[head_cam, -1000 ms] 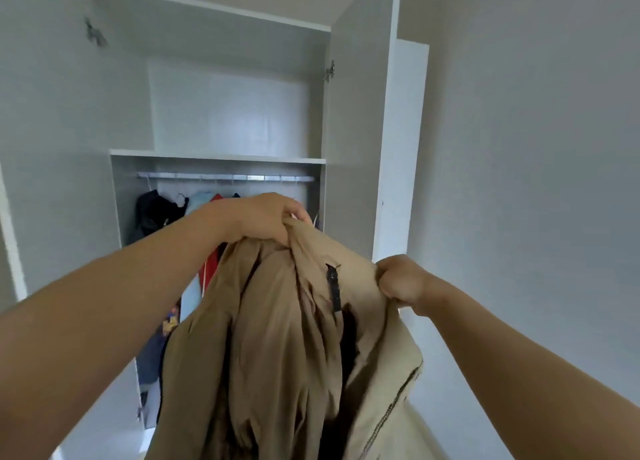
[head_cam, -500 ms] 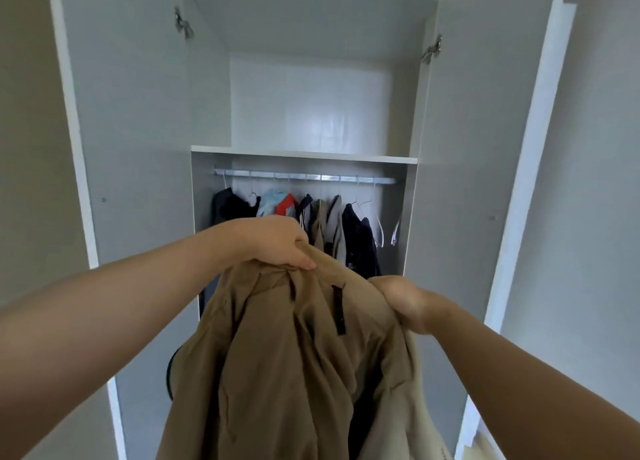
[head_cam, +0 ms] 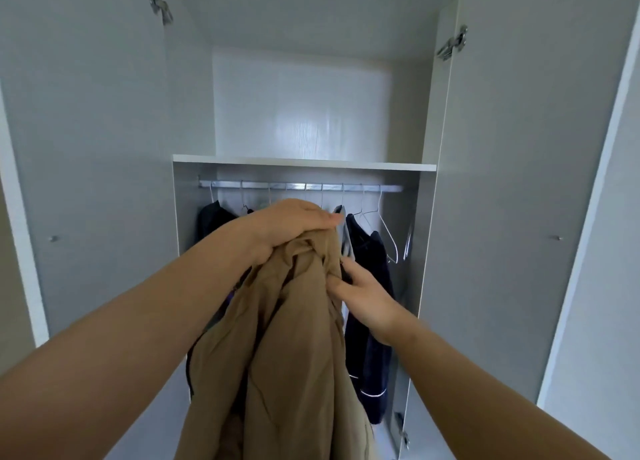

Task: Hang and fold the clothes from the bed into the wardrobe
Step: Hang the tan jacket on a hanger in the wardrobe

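Observation:
A tan jacket (head_cam: 287,355) hangs bunched in front of the open wardrobe (head_cam: 304,163). My left hand (head_cam: 291,224) grips its top, just below the metal rail (head_cam: 301,186). My right hand (head_cam: 363,297) is lower and to the right, its fingers pinching the jacket's right edge. Whether a hanger is inside the jacket is hidden. Dark garments (head_cam: 370,307) hang from the rail behind the jacket, and an empty wire hanger (head_cam: 384,231) hangs at the rail's right end.
Both wardrobe doors stand open, the left door (head_cam: 86,182) and the right door (head_cam: 512,200) flanking the opening. A bare upper compartment (head_cam: 301,103) lies above the shelf. Another dark garment (head_cam: 211,217) hangs at the rail's left end.
The view has closed in on the wardrobe. My left hand has lifted the jacket toward the rail, and my right hand has dropped from the jacket's shoulder to its right edge.

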The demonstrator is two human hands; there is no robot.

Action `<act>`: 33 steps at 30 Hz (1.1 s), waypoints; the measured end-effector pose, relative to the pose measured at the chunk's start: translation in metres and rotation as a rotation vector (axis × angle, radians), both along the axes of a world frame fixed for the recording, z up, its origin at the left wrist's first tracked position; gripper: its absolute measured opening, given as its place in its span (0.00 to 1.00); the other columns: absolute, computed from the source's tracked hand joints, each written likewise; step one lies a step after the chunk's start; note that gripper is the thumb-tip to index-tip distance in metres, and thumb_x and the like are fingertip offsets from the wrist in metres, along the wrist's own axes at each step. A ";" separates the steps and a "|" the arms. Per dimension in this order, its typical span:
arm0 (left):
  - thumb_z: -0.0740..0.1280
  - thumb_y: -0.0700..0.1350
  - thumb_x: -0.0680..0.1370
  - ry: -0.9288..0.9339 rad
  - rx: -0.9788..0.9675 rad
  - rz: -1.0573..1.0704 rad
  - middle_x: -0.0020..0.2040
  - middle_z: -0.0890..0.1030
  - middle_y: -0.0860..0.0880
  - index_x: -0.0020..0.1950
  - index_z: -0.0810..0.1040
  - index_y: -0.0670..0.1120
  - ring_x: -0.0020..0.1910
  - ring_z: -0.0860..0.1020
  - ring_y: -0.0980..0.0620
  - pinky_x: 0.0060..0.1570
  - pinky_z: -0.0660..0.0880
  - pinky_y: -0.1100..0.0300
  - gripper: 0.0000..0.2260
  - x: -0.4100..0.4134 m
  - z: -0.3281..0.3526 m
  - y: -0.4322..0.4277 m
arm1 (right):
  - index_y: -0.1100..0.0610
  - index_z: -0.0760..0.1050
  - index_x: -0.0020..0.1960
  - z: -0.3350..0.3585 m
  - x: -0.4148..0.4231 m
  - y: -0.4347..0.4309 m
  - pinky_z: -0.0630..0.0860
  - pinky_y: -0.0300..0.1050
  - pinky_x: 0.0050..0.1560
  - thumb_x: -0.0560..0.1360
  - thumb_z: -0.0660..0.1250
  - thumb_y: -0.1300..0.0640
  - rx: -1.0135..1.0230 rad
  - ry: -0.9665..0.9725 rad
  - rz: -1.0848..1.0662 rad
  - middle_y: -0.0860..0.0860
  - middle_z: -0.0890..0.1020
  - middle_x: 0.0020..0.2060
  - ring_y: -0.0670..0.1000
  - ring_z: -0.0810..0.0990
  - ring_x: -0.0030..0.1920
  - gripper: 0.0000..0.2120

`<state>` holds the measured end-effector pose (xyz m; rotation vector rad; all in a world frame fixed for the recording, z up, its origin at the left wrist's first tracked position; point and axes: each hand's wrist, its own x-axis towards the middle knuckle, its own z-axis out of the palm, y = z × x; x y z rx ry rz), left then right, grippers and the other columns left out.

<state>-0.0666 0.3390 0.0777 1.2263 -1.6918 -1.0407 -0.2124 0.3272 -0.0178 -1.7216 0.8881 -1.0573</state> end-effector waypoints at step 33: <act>0.65 0.48 0.77 0.667 0.177 0.435 0.56 0.79 0.41 0.58 0.78 0.46 0.57 0.76 0.42 0.61 0.72 0.48 0.12 0.029 -0.071 -0.280 | 0.57 0.71 0.42 0.005 -0.061 -0.281 0.72 0.46 0.41 0.76 0.64 0.62 0.078 -0.280 -0.445 0.55 0.77 0.41 0.52 0.76 0.40 0.05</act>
